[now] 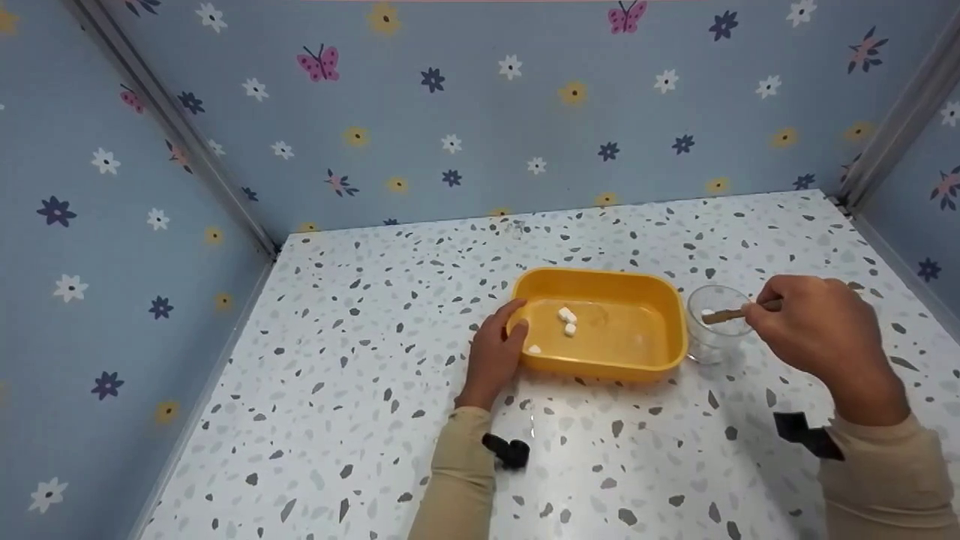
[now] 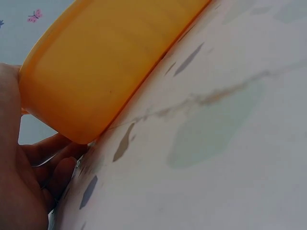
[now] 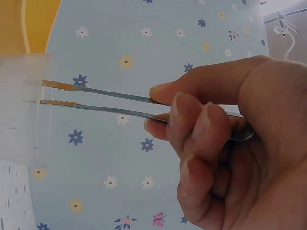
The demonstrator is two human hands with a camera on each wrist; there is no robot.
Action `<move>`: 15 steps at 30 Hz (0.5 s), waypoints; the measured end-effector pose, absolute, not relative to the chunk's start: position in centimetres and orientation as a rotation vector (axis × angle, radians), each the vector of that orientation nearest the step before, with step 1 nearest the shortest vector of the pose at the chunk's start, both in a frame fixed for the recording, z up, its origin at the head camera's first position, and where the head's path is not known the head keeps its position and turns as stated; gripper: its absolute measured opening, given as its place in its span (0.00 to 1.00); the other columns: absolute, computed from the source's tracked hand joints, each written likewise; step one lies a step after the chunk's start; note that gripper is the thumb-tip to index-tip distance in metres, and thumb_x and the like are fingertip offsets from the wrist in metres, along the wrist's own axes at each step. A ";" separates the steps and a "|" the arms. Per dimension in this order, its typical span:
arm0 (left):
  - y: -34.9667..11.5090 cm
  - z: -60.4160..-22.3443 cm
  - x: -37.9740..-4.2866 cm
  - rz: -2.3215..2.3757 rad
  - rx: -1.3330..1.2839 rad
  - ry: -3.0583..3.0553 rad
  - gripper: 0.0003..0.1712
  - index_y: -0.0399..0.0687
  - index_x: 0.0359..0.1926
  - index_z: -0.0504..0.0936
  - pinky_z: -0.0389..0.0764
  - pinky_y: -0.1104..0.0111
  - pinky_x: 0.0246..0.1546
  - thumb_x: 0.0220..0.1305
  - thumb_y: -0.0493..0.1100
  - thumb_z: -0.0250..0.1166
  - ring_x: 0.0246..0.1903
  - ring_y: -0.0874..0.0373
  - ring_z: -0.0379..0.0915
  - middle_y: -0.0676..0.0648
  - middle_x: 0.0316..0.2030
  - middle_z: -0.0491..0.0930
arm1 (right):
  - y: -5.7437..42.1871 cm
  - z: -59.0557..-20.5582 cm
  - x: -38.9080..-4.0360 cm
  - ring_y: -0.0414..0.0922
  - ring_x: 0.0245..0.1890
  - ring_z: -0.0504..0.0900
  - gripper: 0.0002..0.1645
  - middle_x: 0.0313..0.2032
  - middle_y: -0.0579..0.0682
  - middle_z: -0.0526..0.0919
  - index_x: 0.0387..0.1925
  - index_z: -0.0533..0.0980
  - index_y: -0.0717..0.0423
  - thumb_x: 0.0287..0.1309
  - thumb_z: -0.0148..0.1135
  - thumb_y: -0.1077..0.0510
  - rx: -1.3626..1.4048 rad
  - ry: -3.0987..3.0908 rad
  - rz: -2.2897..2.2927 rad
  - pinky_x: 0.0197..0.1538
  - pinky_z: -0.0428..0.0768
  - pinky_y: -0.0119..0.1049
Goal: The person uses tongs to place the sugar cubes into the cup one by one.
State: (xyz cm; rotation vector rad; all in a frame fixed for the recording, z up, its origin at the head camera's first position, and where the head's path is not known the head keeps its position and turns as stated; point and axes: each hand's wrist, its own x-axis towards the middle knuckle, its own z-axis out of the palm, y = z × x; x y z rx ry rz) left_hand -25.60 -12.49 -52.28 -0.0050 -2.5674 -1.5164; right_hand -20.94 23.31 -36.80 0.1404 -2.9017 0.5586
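My left hand (image 1: 495, 352) grips the left end of a yellow plastic tub (image 1: 600, 367), some fingers low against its outer wall in the left wrist view. Several small white cubes (image 1: 568, 315) lie on the tub floor. In my right hand (image 1: 825, 326), thumb and fingers pinch a pair of metal tweezers (image 3: 110, 93) with toothed tips. Those tips stand slightly apart over the mouth of a clear glass (image 1: 705, 349), just right of the tub. A white cube (image 1: 707, 312) shows beside the tips in the head view.
The speckled white tabletop (image 1: 360, 337) runs back to a blue flowered wall panel (image 1: 510, 112), with more panels at the left and right. Black wrist mounts (image 1: 508, 451) sit at both sleeves. A crack crosses the tabletop near the tub in the left wrist view.
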 end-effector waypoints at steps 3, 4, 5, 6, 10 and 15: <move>-12.5 -52.3 -25.6 -1.516 -0.007 -2.566 0.24 0.64 0.67 0.76 0.70 0.57 0.61 0.71 0.52 0.55 0.56 0.55 0.72 0.50 0.60 0.77 | 23.4 -37.0 -21.2 0.47 0.21 0.76 0.11 0.31 0.58 0.86 0.31 0.83 0.61 0.59 0.63 0.56 0.152 -2.933 0.554 0.20 0.68 0.40; -12.5 -52.3 -25.6 -1.513 -0.007 -2.567 0.24 0.64 0.67 0.76 0.70 0.57 0.61 0.71 0.52 0.55 0.56 0.55 0.72 0.50 0.60 0.77 | 23.4 -37.1 -21.2 0.47 0.21 0.76 0.11 0.32 0.59 0.87 0.31 0.83 0.61 0.59 0.63 0.56 0.155 -2.947 0.555 0.21 0.69 0.40; -12.5 -52.3 -25.6 -1.510 -0.009 -2.566 0.24 0.64 0.67 0.76 0.70 0.57 0.61 0.71 0.52 0.55 0.56 0.55 0.72 0.50 0.60 0.77 | 23.4 -37.2 -21.3 0.47 0.22 0.76 0.11 0.32 0.59 0.86 0.31 0.83 0.61 0.59 0.63 0.56 0.161 -2.965 0.555 0.21 0.69 0.41; -12.5 -52.3 -25.6 -1.509 -0.009 -2.566 0.24 0.64 0.67 0.76 0.70 0.57 0.60 0.71 0.52 0.55 0.56 0.55 0.72 0.50 0.59 0.77 | 23.5 -37.2 -21.4 0.47 0.22 0.77 0.12 0.33 0.60 0.86 0.31 0.83 0.62 0.59 0.63 0.55 0.167 -2.982 0.557 0.21 0.70 0.41; -12.5 -52.4 -25.6 -1.506 -0.007 -2.560 0.24 0.64 0.67 0.76 0.72 0.57 0.57 0.71 0.52 0.56 0.51 0.56 0.73 0.50 0.56 0.79 | 23.5 -37.5 -21.8 0.47 0.22 0.77 0.12 0.31 0.57 0.86 0.31 0.82 0.62 0.58 0.64 0.55 0.183 -3.042 0.565 0.22 0.72 0.42; -12.5 -52.3 -25.7 -1.507 -0.018 -2.551 0.24 0.63 0.67 0.76 0.73 0.57 0.54 0.71 0.51 0.56 0.47 0.56 0.73 0.49 0.54 0.79 | 23.4 -37.8 -22.0 0.46 0.21 0.76 0.11 0.29 0.53 0.85 0.30 0.82 0.60 0.57 0.63 0.55 0.197 -3.051 0.572 0.21 0.70 0.40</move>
